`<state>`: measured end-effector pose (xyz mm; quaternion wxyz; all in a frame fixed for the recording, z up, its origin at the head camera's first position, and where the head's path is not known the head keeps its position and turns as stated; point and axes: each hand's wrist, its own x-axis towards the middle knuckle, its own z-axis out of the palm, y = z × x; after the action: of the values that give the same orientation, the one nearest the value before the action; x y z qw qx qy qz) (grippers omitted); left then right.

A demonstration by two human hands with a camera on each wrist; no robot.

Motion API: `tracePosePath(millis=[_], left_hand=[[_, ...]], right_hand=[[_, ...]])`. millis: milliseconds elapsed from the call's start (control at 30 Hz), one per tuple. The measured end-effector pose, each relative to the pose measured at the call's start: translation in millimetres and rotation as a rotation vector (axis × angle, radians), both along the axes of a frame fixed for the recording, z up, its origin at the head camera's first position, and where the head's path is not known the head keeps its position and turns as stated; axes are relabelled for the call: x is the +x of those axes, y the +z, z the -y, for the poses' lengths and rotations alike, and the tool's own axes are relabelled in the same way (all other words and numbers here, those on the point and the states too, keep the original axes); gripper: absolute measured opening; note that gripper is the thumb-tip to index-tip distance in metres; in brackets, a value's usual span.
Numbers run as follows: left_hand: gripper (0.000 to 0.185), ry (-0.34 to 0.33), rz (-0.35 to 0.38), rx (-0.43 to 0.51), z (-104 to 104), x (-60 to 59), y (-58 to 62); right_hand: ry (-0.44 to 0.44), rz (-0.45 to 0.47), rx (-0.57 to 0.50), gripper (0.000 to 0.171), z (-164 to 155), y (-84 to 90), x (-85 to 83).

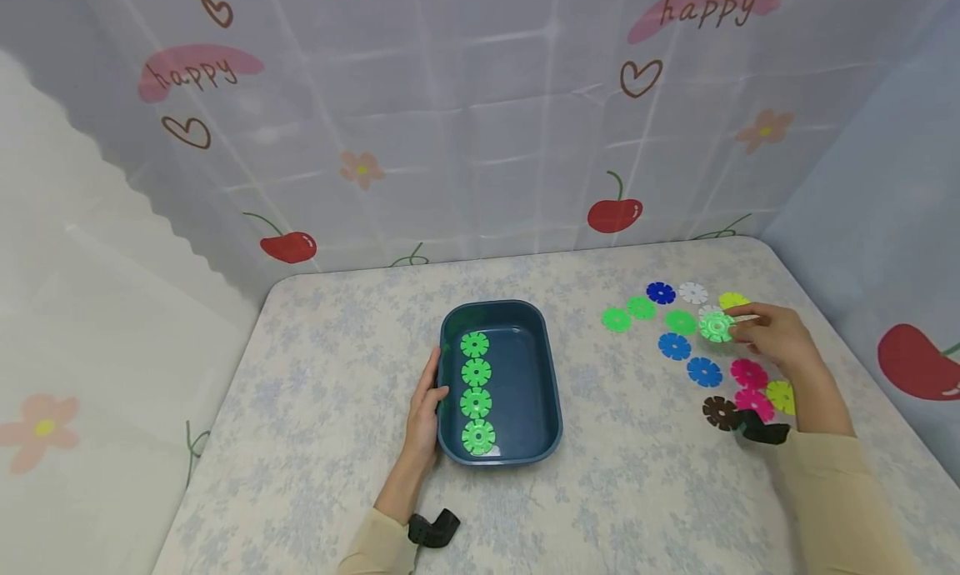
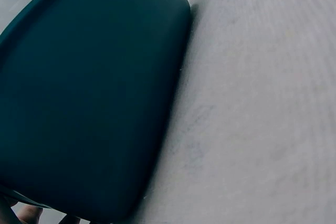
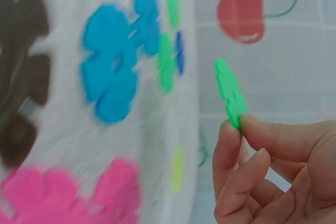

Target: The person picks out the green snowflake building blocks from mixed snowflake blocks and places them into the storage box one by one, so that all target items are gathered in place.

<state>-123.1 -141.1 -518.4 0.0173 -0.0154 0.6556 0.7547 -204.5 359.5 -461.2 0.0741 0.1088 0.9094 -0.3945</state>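
Note:
A dark blue rectangular tray (image 1: 537,425) lies on the table, with several green notched discs (image 1: 476,372) in a column along its left side. At its left wall my left hand (image 1: 424,410) holds the tray, thumb over the rim and fingers along the outside. In the left wrist view, the outer wall of the tray (image 2: 94,93) fills much of the picture. My right hand (image 1: 772,333) pinches one green notched disc (image 1: 716,327) between thumb and fingertips, above the loose discs. The right wrist view shows this disc (image 3: 230,94) raised, nearly edge-on.
Loose notched discs lie spread on the right of the table: green (image 1: 617,320), dark blue (image 1: 661,292), white (image 1: 693,292), blue (image 1: 704,372), pink (image 1: 748,373), yellow (image 1: 782,397) and brown (image 1: 720,412). A printed curtain (image 1: 487,142) hangs behind the table's back edge.

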Motion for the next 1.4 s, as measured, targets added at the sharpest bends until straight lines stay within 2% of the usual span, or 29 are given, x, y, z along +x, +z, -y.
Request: tracePosePath(millis=[100,333,567,733,900,1133,1400], left_hand=[[0.064,-0.002,0.001,0.001,0,0.0,-0.1],[0.064,-0.001,-0.001,0.004,0,0.2,-0.1],[0.064,-0.003,-0.005,-0.001,0,0.5,0.0],[0.064,0.004,-0.003,-0.006,0,0.4,0.6],[0.064,0.007,-0.002,-0.009,0,-0.1,1.1],[0.063,0.007,-0.006,-0.019,0,0.5,1.1],[0.063,0.022,0.003,-0.038,-1,0.5,0.7]], right_hand=[[0.053,-0.024,-0.040,0.046,12,12.2,-1.1],[0.248,-0.088,-0.133,0.043,62,46.8,-1.7],[0.358,-0.114,-0.210,0.035,114,62.8,-6.4],[0.443,-0.125,-0.273,0.031,145,64.8,-8.7],[0.536,-0.098,-0.359,0.027,171,58.7,-13.3],[0.682,-0.034,-0.360,0.025,205,53.7,-15.1],[0.992,0.010,-0.344,0.022,240,50.5,-21.0]])
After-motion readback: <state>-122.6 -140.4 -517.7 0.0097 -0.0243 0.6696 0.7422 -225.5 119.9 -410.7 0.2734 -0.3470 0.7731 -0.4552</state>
